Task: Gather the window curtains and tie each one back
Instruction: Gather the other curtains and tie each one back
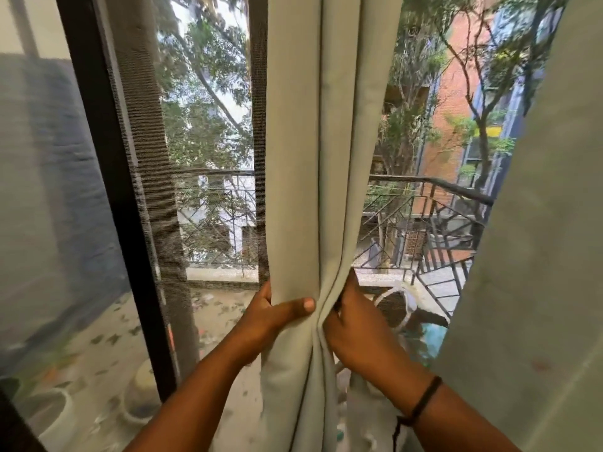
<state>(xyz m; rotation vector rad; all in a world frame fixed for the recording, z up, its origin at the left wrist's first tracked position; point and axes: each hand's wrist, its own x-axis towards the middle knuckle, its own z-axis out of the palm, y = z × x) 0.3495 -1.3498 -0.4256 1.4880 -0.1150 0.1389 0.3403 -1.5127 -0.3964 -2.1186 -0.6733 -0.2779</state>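
A pale grey-green curtain (313, 151) hangs in folds at the middle of the window. My left hand (270, 316) grips its left edge, thumb across the front of the cloth and fingers hidden behind it. My right hand (354, 327) grips the right edge at the same height, with the fingers out of sight behind the fabric. Between the two hands the cloth is bunched into a narrow waist. A second curtain (535, 256) of the same colour hangs loose at the far right, untouched.
A dark window frame (107, 177) with a mesh screen (208, 164) stands at left. Outside are a balcony with a black metal railing (434, 203), pots on its floor, trees and a brick building.
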